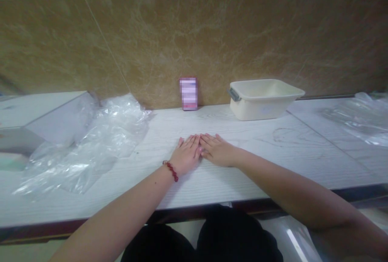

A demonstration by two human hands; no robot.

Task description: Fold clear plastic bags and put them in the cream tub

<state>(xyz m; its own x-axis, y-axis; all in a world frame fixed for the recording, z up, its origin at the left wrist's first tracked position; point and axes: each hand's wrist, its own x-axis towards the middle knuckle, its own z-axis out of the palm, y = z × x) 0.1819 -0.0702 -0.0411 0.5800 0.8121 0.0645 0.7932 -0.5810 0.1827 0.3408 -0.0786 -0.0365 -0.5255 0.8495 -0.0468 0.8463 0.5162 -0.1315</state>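
Observation:
My left hand [186, 156] lies flat on the white wood-grain table [182, 191], palm down, with its fingers stretched out. A red bead bracelet [171, 170] circles that wrist. Beside it rests my right hand [218, 151], also palm down and flat, its fingertips touching or nearly touching the left hand's fingers. Neither hand holds anything. Behind them, a cream plastic bin [256, 107] with a grey handle stands near the wall. A small upright phone-shaped object [188, 94], its face blurred out, leans against the wall.
Crumpled clear plastic bags [100, 140] spread over the table's left side, next to a white box [57, 116]. More clear plastic [363, 118] lies at the far right. A brown marbled tile wall [194, 35] closes off the back; the table's dark front edge [188, 213] runs close to my lap.

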